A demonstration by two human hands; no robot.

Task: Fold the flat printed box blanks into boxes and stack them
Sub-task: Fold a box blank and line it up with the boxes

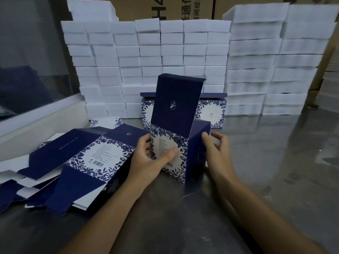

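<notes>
Box (169,143) is standing upright on the table (275,162) between both hands, long axis vertical, top flap open. Left hand (152,160) is gripping its printed face, thumb pressing; right hand (216,151) is pinching the navy side flap, equally near. Blanks (73,162) are lying left of the box.

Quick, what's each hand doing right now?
Left hand: grips the half-folded box, thumb on its printed front.
Right hand: fingers curled on the box's dark blue side panel.

Left hand (154,158) grips; right hand (216,153) fingers curled, pinching.
</notes>
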